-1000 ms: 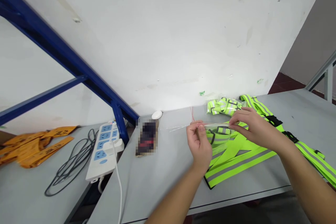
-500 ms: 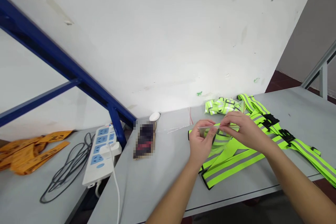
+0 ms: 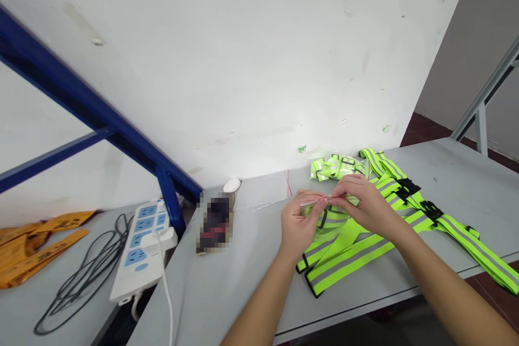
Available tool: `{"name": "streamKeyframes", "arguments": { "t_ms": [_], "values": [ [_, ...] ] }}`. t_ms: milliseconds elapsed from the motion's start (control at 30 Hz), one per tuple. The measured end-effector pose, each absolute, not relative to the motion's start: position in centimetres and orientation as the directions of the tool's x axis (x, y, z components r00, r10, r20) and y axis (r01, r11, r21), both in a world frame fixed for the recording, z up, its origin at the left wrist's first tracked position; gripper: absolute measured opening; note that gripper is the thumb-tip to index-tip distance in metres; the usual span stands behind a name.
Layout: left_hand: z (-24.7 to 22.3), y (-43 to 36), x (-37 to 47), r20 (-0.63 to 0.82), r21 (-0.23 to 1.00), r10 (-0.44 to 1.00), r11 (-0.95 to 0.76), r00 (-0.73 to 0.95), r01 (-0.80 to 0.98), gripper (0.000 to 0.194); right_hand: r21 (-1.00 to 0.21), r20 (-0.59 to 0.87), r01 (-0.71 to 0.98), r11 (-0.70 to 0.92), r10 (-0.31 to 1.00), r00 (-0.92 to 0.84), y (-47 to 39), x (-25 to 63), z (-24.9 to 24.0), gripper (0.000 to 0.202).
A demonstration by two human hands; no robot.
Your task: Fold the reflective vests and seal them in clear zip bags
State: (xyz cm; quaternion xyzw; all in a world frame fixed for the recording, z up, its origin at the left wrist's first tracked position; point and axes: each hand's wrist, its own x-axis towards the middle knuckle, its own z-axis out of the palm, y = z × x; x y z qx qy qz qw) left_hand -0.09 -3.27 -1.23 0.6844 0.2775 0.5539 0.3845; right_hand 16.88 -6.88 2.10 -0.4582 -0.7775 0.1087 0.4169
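My left hand (image 3: 302, 220) pinches the red-lined top edge of a clear zip bag (image 3: 330, 220) between thumb and fingers. Close beside it, my right hand (image 3: 363, 203) pinches the same edge, so the fingertips of both hands nearly meet. Through the plastic shows a neon yellow-green reflective strap with a dark buckle. Beneath and to the right of the bag, loose reflective straps (image 3: 352, 257) with grey stripes and black buckles lie spread on the grey table (image 3: 247, 286). Behind my hands lies a filled bag of straps (image 3: 338, 166).
Flat clear bags (image 3: 263, 189) with red edges lie near the wall, beside a white round object (image 3: 232, 185) and a blurred-out item (image 3: 217, 224). To the left are a power strip (image 3: 140, 248), a coiled dark cable (image 3: 87, 275), orange straps (image 3: 44, 243) and a blue metal frame (image 3: 172, 194).
The view has shifted slightly. Both hands stay on the bag's edge, with the fingertips now closer together and the red line of the edge in sight.
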Motion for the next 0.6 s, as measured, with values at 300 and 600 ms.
{"name": "streamKeyframes", "arguments": {
  "t_ms": [300, 600],
  "values": [
    [-1.6, -2.7, -0.3, 0.353, 0.932, 0.925, -0.333, 0.143, -0.144, 0.021, -0.633, 0.514, 0.645, 0.428, 0.856, -0.063, -7.2, 17.5, 1.8, 0.014],
    [-1.6, -2.8, -0.4, 0.318, 0.944, 0.909, -0.277, 0.271, -0.177, 0.025, -0.747, 0.528, 0.501, 0.438, 0.848, 0.046, -8.1, 18.2, 0.2, 0.012]
  ]
}}
